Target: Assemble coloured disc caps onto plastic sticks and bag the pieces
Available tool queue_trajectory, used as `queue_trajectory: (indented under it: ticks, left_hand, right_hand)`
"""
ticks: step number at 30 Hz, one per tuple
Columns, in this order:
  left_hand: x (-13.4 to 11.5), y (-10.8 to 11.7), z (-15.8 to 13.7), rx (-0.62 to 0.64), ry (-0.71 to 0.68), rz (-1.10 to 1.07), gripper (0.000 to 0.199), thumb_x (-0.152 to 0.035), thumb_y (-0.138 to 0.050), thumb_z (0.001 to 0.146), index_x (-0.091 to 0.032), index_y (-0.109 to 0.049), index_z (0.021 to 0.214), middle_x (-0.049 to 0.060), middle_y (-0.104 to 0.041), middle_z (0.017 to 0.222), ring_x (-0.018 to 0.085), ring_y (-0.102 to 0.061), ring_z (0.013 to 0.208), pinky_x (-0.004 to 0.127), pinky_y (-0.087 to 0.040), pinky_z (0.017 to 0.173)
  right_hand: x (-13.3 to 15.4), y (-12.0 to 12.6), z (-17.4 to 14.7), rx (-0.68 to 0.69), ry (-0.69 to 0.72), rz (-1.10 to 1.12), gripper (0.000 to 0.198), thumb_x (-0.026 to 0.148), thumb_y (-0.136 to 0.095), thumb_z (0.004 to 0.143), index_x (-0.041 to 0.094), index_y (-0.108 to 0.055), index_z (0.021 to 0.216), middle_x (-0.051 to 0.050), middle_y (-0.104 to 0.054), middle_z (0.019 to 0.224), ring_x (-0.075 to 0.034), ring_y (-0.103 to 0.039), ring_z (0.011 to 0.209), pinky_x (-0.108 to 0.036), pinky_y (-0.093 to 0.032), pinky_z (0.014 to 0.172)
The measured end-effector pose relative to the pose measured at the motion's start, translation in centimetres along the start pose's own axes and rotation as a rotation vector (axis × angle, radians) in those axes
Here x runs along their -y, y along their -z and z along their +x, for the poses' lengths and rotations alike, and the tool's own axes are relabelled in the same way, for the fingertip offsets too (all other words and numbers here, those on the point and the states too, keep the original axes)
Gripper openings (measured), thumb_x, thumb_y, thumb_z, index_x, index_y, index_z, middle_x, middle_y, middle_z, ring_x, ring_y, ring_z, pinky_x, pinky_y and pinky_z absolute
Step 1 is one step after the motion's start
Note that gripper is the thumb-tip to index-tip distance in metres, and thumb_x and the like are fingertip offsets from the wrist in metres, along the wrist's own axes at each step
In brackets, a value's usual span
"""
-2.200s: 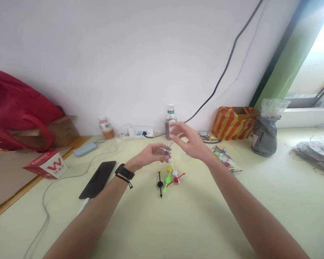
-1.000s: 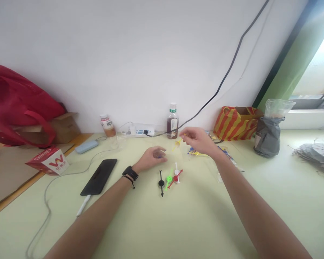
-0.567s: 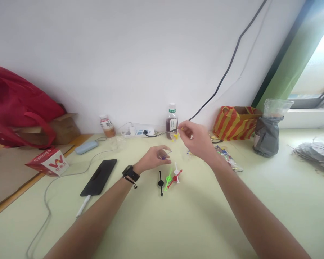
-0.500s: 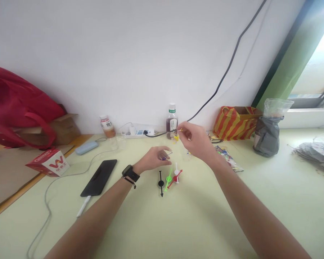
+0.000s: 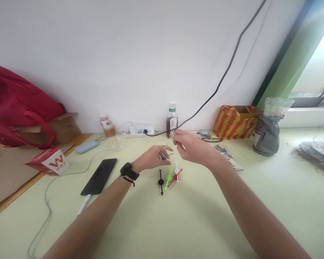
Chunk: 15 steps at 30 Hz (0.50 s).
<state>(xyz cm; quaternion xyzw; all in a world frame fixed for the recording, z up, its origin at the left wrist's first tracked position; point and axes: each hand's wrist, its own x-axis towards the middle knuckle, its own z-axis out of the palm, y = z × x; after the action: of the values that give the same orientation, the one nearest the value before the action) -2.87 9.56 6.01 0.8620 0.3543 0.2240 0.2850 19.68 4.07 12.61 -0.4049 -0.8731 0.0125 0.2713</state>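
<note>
My left hand is curled around a purple spinner arrow, whose thin tip sticks out to the right between thumb and fingers. Just to the right and slightly higher, my right hand is raised with its fingers pinched. A bit of yellow shows under those fingers; the yellow spinner arrow there is mostly hidden by the hand. On the table below both hands lie a black spinner arrow, a green one, a red one and a white one, side by side.
A plastic packet lies right of my right hand. Behind stand a dark drink bottle and a power strip with a black cable. A phone and red-white box are left; a striped bag is right.
My right hand has moved slightly down, and the yellow piece that showed under its fingers is now nearly hidden. My left hand stays almost in place with the purple spinner arrow.
</note>
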Motion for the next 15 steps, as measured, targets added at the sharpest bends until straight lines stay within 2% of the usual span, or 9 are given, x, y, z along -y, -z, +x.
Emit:
queue_trajectory:
  ticks: [3, 8, 9, 11, 13, 15]
  left_hand:
    - [0.2, -0.3, 0.0, -0.003, -0.007, -0.002, 0.053, -0.041, -0.083, 0.077, -0.022, -0.068, 0.124, 0.006, -0.076, 0.094, 0.020, -0.071, 0.080, 0.029, -0.053, 0.072]
    - [1.7, -0.8, 0.1, 0.031, 0.029, -0.108, 0.053, -0.043, -0.082, 0.078, -0.021, -0.068, 0.125, 0.007, -0.078, 0.095, 0.021, -0.073, 0.082, 0.030, -0.055, 0.073]
    - [1.9, -0.8, 0.2, 0.035, 0.034, -0.141, 0.053, -0.044, -0.082, 0.078, -0.021, -0.069, 0.124, 0.008, -0.079, 0.097, 0.022, -0.073, 0.083, 0.031, -0.055, 0.075]
    - [2.4, -0.9, 0.2, 0.040, 0.032, -0.220, 0.054, -0.045, -0.083, 0.078, -0.019, -0.068, 0.123, 0.009, -0.079, 0.101, 0.023, -0.074, 0.087, 0.034, -0.056, 0.080]
    - [2.7, -0.9, 0.2, 0.047, 0.025, -0.300, 0.054, -0.045, -0.083, 0.078, -0.019, -0.068, 0.123, 0.010, -0.079, 0.104, 0.024, -0.075, 0.093, 0.036, -0.056, 0.087]
    - [2.9, -0.9, 0.1, 0.059, 0.024, -0.338, 0.057, -0.044, -0.085, 0.077, -0.019, -0.068, 0.126, 0.011, -0.078, 0.109, 0.025, -0.074, 0.098, 0.038, -0.056, 0.091]
  right_hand:
    - [0.2, -0.1, 0.2, 0.040, 0.036, 0.024, 0.025, -0.001, -0.045, 0.088, 0.020, -0.060, 0.084, -0.005, -0.062, 0.096, -0.017, -0.058, 0.082, -0.029, -0.041, 0.073]
    - [0.4, 0.4, 0.2, -0.048, 0.025, 0.012, 0.019, 0.015, -0.048, 0.100, 0.021, -0.067, 0.097, -0.007, -0.067, 0.101, -0.022, -0.062, 0.096, -0.034, -0.046, 0.085]
    - [0.2, 0.4, 0.1, -0.048, 0.015, -0.001, 0.015, 0.021, -0.053, 0.100, 0.021, -0.068, 0.099, -0.009, -0.067, 0.105, -0.023, -0.061, 0.099, -0.036, -0.047, 0.087]
    - [-0.4, 0.1, -0.2, -0.040, -0.006, -0.036, 0.014, 0.032, -0.065, 0.096, 0.022, -0.070, 0.104, -0.012, -0.062, 0.127, -0.029, -0.058, 0.112, -0.042, -0.047, 0.093]
    - [-1.4, -0.5, -0.4, -0.024, -0.014, -0.069, 0.013, 0.030, -0.071, 0.090, 0.023, -0.072, 0.101, -0.012, -0.048, 0.147, -0.035, -0.049, 0.127, -0.050, -0.045, 0.099]
    - [-2.3, -1.0, -0.3, 0.010, 0.003, -0.042, 0.007, 0.017, -0.067, 0.090, 0.022, -0.071, 0.090, -0.012, -0.051, 0.144, -0.034, -0.049, 0.127, -0.050, -0.045, 0.100]
